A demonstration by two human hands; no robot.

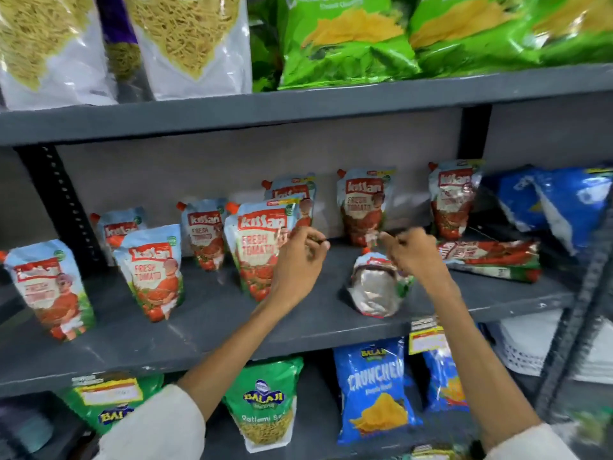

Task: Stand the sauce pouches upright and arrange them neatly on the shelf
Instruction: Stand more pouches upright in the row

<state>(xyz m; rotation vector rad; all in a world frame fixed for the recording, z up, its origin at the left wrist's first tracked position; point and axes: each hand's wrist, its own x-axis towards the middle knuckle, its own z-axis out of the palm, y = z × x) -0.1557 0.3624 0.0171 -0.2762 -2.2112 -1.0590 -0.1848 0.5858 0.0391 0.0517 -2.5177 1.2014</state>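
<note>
So in the head view, the sauce pouches are all the same kind: light blue tops, a red Kissan logo, "Fresh Tomato" lettering, tomato artwork lower down and a small red spout at the upper left corner. They're spread along the grey middle shelf [199, 327].

Nine pouches can be counted. Seven are standing: the far-left pouch [49, 290], the front-left pouch [154, 277], one tucked behind it [117, 224], a small-looking one further back [204, 234], the big centre pouch [258, 250], one half hidden behind that [292, 190], then two at the back wall [363, 204] and [452, 197]. One flat pouch [489, 260] is lying on its side at the right. The ninth, a slumped pouch [378, 287], is tipped over with its silvery underside showing.

The left hand [298, 260] is seen loosely curled, fingertips pinched near the centre pouch's right edge; whether it's actually gripped can't be told. The right hand [414, 254] is curled over the slumped pouch's top, fingers pinched together there, though the blur makes the grip unclear.
</note>
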